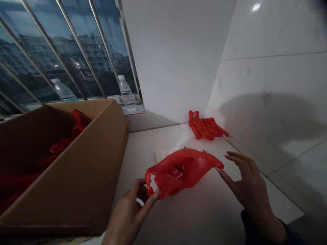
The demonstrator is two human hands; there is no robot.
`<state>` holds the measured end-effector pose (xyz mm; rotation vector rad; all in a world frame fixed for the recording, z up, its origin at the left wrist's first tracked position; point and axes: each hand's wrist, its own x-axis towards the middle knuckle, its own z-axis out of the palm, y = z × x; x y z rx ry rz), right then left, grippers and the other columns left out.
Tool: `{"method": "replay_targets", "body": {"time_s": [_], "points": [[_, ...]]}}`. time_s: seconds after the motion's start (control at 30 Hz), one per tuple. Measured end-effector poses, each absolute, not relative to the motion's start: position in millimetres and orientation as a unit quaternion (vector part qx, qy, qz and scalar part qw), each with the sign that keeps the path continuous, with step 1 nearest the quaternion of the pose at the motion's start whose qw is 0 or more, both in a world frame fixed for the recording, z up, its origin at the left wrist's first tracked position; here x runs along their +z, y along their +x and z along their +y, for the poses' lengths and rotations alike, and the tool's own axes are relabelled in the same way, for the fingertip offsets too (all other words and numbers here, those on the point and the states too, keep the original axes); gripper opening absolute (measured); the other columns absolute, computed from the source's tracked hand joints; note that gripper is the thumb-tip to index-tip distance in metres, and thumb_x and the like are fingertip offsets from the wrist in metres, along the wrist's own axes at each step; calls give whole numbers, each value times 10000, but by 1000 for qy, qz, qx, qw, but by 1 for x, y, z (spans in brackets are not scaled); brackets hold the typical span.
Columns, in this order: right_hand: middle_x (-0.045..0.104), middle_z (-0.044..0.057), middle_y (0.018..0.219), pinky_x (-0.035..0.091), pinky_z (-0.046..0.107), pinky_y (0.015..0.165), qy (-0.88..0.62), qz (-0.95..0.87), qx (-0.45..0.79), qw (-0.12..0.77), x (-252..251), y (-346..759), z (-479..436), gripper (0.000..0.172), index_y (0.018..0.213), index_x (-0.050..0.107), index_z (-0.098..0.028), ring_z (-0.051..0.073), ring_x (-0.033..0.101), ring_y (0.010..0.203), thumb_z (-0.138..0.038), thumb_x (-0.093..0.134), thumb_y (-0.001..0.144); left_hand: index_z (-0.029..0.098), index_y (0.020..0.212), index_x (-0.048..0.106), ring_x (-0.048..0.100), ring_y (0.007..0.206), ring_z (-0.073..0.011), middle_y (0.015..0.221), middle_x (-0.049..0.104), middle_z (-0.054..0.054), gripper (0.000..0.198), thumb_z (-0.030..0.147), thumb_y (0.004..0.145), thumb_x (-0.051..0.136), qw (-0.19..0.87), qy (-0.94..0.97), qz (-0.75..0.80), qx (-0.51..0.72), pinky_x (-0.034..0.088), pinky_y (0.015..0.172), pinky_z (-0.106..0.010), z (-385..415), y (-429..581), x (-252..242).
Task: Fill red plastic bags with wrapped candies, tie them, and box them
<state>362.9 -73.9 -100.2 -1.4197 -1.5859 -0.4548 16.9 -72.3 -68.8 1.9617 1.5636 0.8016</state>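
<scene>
A red plastic bag [182, 172] lies spread on the white counter [204, 214] in front of me. My left hand [130, 212] pinches the bag's left handle end between thumb and fingers. My right hand [249, 185] is at the bag's right end with fingers stretched out and apart, one fingertip touching the bag's edge. Something small and red shows through the bag's thin film. A white sheet [165, 153] lies partly under the bag.
A large cardboard box [84, 177] with red bags inside stands at my left. A pile of folded red bags [204, 126] lies in the far corner by the tiled wall. Two water bottles [127, 92] stand on the sill of a barred window.
</scene>
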Motion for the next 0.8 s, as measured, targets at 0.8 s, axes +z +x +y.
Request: {"method": "replay_targets", "body": {"time_s": [0.8], "points": [[570, 51, 1240, 552, 323, 839, -281, -673, 375, 572, -26, 268, 29, 576, 1259, 583, -288, 182, 625, 1022, -356, 814, 735, 171, 1130, 648, 572, 663, -145, 874, 689, -49, 429, 533, 950, 506, 418, 678, 337, 503, 471, 660, -253, 20, 101, 4]]}}
